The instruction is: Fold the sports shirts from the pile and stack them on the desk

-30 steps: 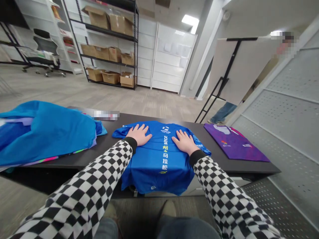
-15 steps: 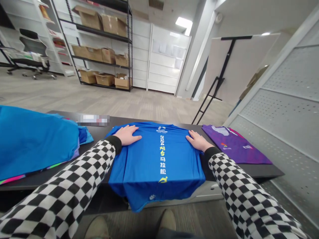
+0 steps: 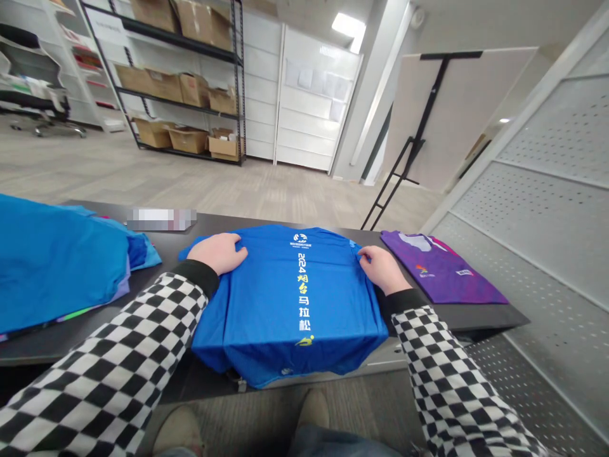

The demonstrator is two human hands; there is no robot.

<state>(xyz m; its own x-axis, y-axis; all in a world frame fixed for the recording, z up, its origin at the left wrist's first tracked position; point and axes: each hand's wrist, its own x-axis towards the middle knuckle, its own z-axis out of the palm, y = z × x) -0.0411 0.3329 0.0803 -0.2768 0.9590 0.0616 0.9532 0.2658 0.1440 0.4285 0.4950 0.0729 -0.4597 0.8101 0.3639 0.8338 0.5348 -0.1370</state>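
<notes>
A blue T-shirt [image 3: 290, 298] lies face up on the black table, with a vertical yellow and white print reading "2024 烟台马拉松". Its near end hangs over the table's front edge. My left hand [image 3: 217, 252] sits on the shirt's left shoulder area, fingers curled onto the fabric. My right hand [image 3: 380, 269] pinches the cloth at the shirt's right shoulder edge. Checked black and white sleeves cover both forearms.
A heap of blue garments [image 3: 52, 266] lies at the table's left end. A folded purple shirt [image 3: 440, 271] sits to the right on the black table [image 3: 162, 240]. Behind stand metal shelves of cardboard boxes [image 3: 176, 95], a board on a black stand, and a perforated grey panel.
My hands have slid outward to the shirt's sides and curled onto the cloth. The shirt now lies flatter and squarer, and the view has tilted slightly.
</notes>
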